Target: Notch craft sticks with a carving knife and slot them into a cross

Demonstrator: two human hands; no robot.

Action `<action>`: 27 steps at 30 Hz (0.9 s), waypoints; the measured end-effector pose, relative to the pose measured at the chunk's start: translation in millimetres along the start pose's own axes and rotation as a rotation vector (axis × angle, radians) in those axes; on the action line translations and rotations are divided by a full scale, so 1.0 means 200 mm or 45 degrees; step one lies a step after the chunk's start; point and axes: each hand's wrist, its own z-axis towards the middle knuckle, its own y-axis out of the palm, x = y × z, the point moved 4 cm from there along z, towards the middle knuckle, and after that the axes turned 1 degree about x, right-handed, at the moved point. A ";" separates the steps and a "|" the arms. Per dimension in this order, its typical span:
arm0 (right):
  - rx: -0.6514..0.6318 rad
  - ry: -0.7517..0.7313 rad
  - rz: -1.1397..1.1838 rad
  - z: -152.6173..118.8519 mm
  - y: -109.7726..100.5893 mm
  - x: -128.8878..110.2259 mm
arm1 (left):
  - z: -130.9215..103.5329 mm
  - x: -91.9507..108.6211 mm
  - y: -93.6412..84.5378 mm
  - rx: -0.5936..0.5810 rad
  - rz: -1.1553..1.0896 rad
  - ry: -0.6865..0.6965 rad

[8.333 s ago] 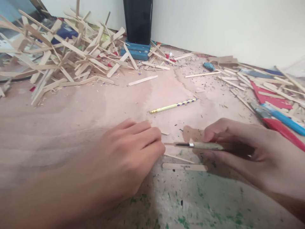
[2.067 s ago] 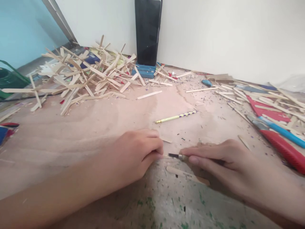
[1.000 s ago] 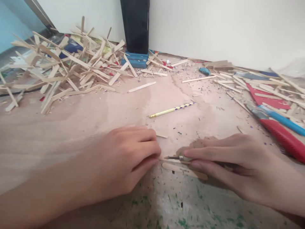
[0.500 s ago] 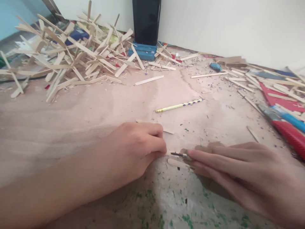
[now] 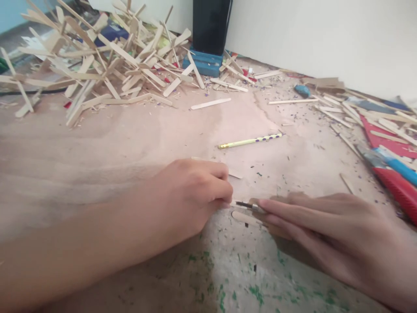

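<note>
Pinched between the fingertips of the right hand, a small cutter points its dark blade leftward, toward the left hand. Those left fingers are curled closed on a pale stick, a short end of which shows at the blade; the rest is hidden beneath the hand. It lies low, at or close to the table, and whether the edge is biting or merely resting there I cannot tell.

The step in hand looks like trimming or scoring this stick, and the next move calls for a firm left hold and short, light strokes, since the blade aims at the fingertips (a slip would go straight into them).

Just nearer the wearer lies another stick, its right part covered by the right hand. Beyond the hands rests a yellow pencil. Farther out, a heap of sticks fills the back left, a black slab stands upright in a blue stand, and a red handle lies at the right.
</note>
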 end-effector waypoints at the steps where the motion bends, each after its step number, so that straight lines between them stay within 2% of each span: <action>1: -0.022 0.055 0.052 0.01 -0.01 0.01 | 0.00 0.00 0.00 -0.015 0.014 0.000; 5: -0.013 0.236 0.118 0.05 -0.05 0.04 | 0.00 0.00 0.00 -0.066 0.126 -0.040; 9: 0.079 0.305 0.050 0.03 -0.09 0.08 | 0.00 -0.01 -0.01 0.026 0.232 -0.022; 14: 0.053 0.255 0.020 0.02 -0.10 0.09 | 0.00 -0.02 -0.04 0.117 0.170 0.041; 27: -0.093 0.035 -0.050 0.11 -0.08 0.05 | 0.03 -0.06 -0.04 0.086 0.017 -0.005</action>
